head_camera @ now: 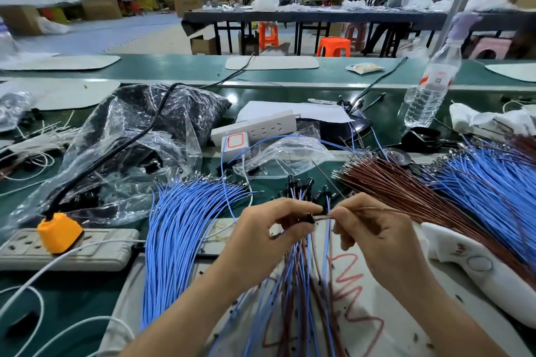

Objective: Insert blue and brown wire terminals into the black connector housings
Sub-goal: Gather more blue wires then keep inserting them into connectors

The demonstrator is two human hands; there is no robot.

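Observation:
My left hand (269, 229) pinches a small black connector housing (309, 218) between thumb and fingers, low in the middle of the view. My right hand (374, 229) pinches a brown wire (374, 209) whose tip meets the housing's right side. Finished housings with blue and brown wires (301, 191) stand in a bunch just behind my hands, their wires hanging down toward me. A fan of loose blue wires (185, 211) lies to the left. A fan of brown wires (406, 185) and more blue wires (487, 180) lie to the right.
A grey power strip with an orange plug (58, 232) sits at the left edge. Crumpled clear plastic bags (130, 148) and a white power strip (255, 127) lie behind the wires. A water bottle (429, 87) stands at the right rear. A white handheld device (478, 266) lies at right.

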